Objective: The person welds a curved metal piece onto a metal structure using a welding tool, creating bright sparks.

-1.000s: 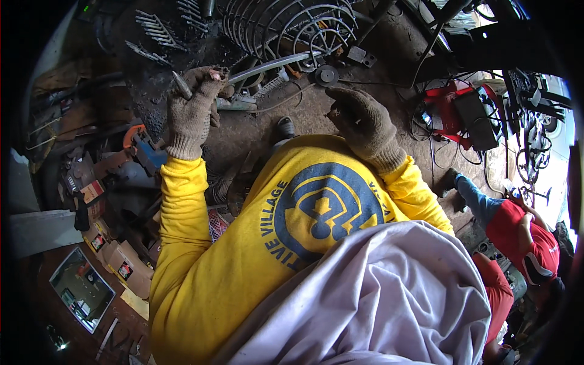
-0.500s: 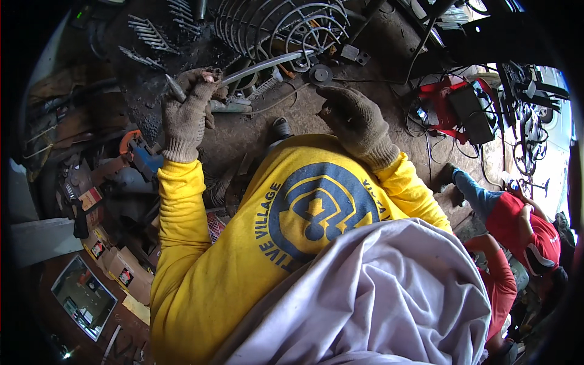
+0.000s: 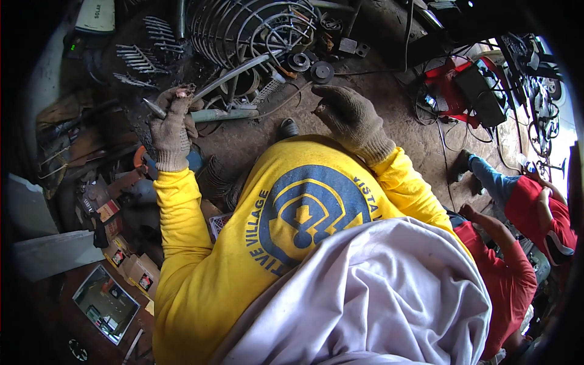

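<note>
My left hand (image 3: 172, 128), in a worn knit glove with a fingertip poking through, is closed round a pointed metal rod (image 3: 156, 109); its tapered tip sticks out at the left. From the same hand's fingers a long grey metal bar (image 3: 234, 73) runs up and right toward a round wire cage (image 3: 255, 30). Whether bar and pointed rod are one piece is hidden by the glove. My right hand (image 3: 353, 118), gloved too, is held before my body at the right with fingers loosely bent and apart, nothing visible in it. Beneath the bar lies a pale green tube (image 3: 226, 114).
Several short metal rods (image 3: 137, 59) lie at the far left. Round metal discs (image 3: 322, 72) sit beside the cage. A red case (image 3: 449, 91) with a dark box and loose cables stands right. Two people in red shirts (image 3: 502, 280) are at the lower right.
The view has shifted, so the cage and floor items appear further left. My left hand has moved slightly left and down with the pointed rod. My right hand keeps its pose.
</note>
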Demonstrator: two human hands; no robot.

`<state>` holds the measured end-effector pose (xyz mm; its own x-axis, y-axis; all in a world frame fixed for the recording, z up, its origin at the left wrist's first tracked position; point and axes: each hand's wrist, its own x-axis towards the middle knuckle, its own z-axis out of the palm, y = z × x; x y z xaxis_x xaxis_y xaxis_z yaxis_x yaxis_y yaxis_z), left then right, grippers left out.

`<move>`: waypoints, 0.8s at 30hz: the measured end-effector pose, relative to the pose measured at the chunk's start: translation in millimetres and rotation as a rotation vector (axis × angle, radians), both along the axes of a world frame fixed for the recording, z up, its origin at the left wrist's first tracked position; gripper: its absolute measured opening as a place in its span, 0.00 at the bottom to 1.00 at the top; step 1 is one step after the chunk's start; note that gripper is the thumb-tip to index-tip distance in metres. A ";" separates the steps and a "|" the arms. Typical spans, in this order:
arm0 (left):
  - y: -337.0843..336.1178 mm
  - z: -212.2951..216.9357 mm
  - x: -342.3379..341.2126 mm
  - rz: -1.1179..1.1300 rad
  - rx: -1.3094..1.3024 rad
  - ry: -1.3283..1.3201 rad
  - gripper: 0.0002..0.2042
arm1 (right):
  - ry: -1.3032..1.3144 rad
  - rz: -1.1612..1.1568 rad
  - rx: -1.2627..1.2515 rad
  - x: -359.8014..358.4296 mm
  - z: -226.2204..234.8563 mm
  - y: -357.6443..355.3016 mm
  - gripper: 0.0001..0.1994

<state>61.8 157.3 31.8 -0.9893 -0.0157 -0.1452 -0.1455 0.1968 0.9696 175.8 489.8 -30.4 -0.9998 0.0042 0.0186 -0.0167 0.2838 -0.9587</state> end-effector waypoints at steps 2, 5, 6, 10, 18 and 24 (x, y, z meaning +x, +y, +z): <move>-0.4 -0.1 -0.2 0.014 -0.027 -0.003 0.12 | 0.002 0.005 0.016 3.8 -5.5 6.0 0.17; -0.8 -0.5 -0.3 -0.001 -0.024 0.017 0.12 | -0.039 0.008 0.036 8.1 -15.4 12.7 0.17; -1.1 -0.4 -0.4 0.005 -0.023 0.010 0.13 | -0.063 0.007 0.032 9.5 -18.5 14.5 0.17; -0.7 1.0 0.0 0.024 0.000 0.004 0.12 | -0.055 0.046 0.086 14.4 -26.4 22.7 0.17; 3.6 2.1 2.0 0.035 -0.007 0.018 0.12 | -0.112 0.032 0.074 9.6 -25.4 26.3 0.18; -0.1 -2.0 -0.6 0.024 0.066 0.005 0.12 | -0.148 0.066 0.116 4.3 -23.1 22.3 0.17</move>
